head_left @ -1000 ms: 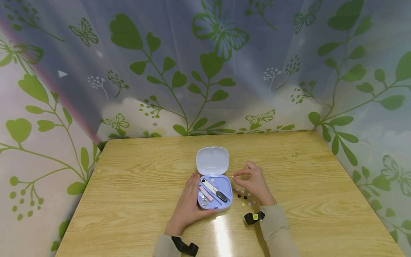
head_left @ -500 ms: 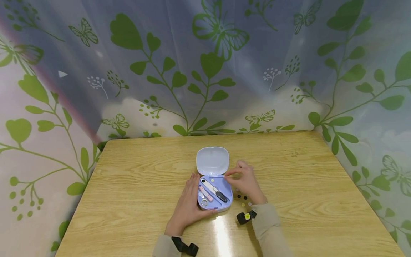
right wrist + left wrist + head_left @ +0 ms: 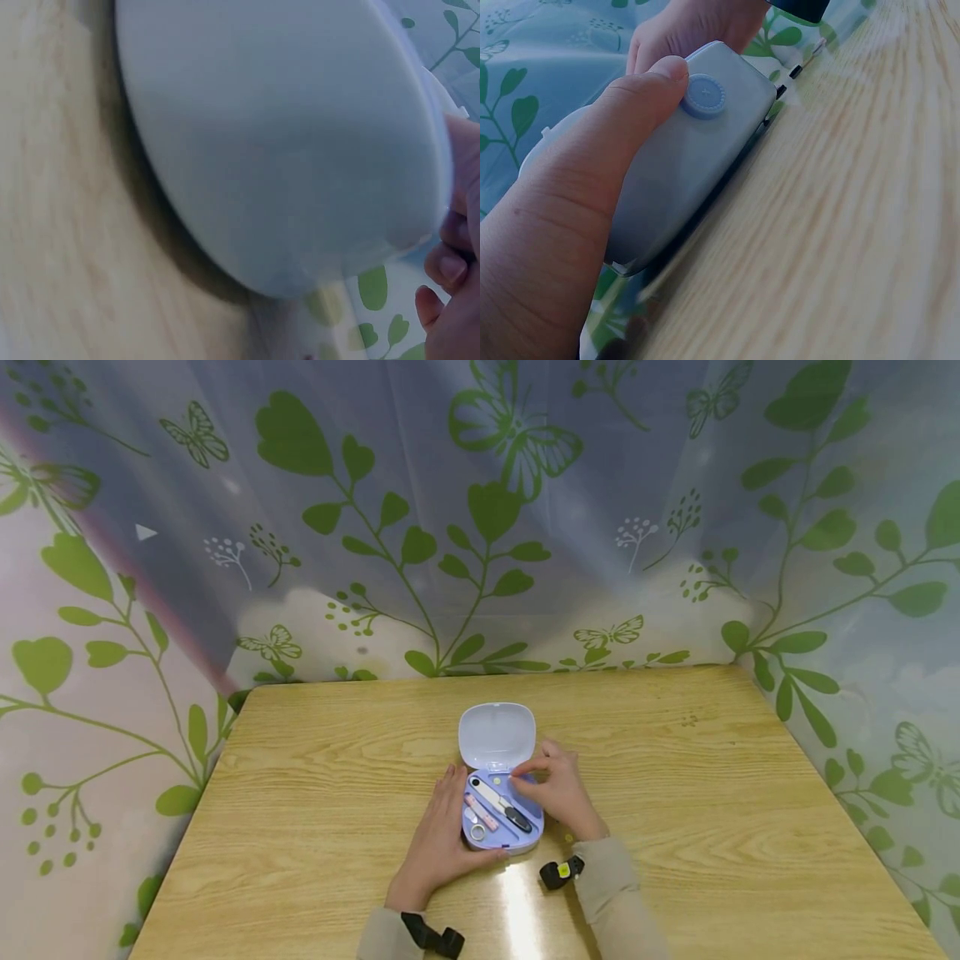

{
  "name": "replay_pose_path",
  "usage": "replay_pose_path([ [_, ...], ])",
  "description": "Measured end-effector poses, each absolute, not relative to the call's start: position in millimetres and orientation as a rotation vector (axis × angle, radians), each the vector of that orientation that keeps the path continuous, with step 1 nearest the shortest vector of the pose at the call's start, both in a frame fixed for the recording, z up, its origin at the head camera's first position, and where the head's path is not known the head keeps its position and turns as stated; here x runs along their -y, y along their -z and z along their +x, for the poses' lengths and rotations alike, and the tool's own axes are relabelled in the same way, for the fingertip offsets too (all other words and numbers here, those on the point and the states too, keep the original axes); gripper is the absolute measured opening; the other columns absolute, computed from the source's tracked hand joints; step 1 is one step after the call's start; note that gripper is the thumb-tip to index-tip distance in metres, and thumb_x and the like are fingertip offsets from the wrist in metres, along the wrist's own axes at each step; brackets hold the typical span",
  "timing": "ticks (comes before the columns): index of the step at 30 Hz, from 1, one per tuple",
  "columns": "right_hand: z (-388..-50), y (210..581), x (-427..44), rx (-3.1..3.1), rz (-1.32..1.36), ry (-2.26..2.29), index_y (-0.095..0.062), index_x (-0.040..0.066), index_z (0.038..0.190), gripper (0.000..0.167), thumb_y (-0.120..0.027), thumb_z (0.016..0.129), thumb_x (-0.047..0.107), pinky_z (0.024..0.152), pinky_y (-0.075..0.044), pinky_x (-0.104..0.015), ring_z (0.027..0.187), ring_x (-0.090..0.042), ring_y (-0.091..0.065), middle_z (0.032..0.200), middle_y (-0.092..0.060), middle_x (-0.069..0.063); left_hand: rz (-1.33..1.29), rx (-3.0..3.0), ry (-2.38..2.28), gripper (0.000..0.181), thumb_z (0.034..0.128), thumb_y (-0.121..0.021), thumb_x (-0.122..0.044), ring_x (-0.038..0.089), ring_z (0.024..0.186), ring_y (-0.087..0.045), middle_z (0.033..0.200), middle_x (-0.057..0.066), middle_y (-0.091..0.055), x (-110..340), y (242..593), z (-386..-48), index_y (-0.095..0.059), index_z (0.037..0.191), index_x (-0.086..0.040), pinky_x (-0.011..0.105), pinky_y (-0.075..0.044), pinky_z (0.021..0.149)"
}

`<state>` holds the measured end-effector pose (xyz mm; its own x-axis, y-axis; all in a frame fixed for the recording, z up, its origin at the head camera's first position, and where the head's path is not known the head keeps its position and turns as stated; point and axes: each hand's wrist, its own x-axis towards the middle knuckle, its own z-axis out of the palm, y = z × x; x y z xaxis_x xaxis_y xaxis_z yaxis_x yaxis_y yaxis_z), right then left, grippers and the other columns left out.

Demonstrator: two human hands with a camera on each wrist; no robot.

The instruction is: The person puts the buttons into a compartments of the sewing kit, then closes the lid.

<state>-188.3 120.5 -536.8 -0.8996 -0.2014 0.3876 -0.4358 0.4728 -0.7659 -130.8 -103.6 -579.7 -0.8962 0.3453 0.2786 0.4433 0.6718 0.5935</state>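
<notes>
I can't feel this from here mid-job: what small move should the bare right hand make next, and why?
I'd probably part the fingertips of the right hand gently: they seem to pinch something too small to identify, over the open lavender plastic box, near a round pale-yellow button lying inside. The left hand braces the box.

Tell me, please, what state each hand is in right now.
Left hand: open, fingers and thumb resting against the blue case.
Right hand: thumb and index finger close together over the case; cannot tell whether they hold anything.
</notes>
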Motion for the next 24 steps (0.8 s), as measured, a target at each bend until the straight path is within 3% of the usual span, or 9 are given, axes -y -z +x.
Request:
replay_pose_path([
  [6, -189.0, 539.5, -115.2, 2.445, 0.577, -1.381, -0.078, 0.016, 0.071, 0.015, -0.089, 0.066, 0.007, 0.096, -0.027, -0.056, 0.091, -0.023, -0.058, 0.088, -0.066, -0.004, -0.652, 2.727, 1.012, 0.136, 0.0664, -0.069, -0.082, 0.027, 0.152, -0.009, 0.165, 0.011, -0.015, 103.6, 581.9, -131.4, -0.006, 0.159, -0.005, 0.037, -0.009, 0.125],
  [11, -188.8, 539.8, -113.5, 2.465, 0.596, -1.305, -0.079, 0.015, 0.071, 0.015, -0.09, 0.066, 0.008, 0.084, -0.028, -0.043, 0.075, -0.014, -0.047, 0.074, -0.053, -0.003, -0.657, 2.718, 1.026, 0.136, 0.0665, -0.069, -0.081, 0.027, 0.152, -0.009, 0.165, 0.012, -0.015, 103.2, 581.0, -130.9, -0.007, 0.159, -0.004, 0.038, -0.009, 0.125],
  [14, -188.3, 540.2, -113.0, 2.496, 0.595, -1.257, -0.079, 0.015, 0.072, 0.014, -0.091, 0.066, 0.009, 0.079, -0.027, -0.038, 0.073, -0.011, -0.042, 0.073, -0.05, -0.004, -0.657, 2.716, 1.031, 0.135, 0.0668, -0.069, -0.081, 0.027, 0.152, -0.009, 0.165, 0.012, -0.015, 103.0, 579.5, -129.9, -0.007, 0.159, -0.004, 0.038, -0.009, 0.125],
  [24, -187.4, 540.3, -111.0, 2.497, 0.591, -1.24, -0.079, 0.015, 0.072, 0.013, -0.09, 0.068, 0.009, 0.076, -0.026, -0.037, 0.074, -0.013, -0.042, 0.072, -0.048, -0.002, -0.65, 2.721, 1.039, 0.134, 0.0678, -0.068, -0.081, 0.027, 0.152, -0.008, 0.165, 0.011, -0.014, 103.4, 578.5, -129.8, -0.006, 0.159, -0.004, 0.037, -0.008, 0.125],
])
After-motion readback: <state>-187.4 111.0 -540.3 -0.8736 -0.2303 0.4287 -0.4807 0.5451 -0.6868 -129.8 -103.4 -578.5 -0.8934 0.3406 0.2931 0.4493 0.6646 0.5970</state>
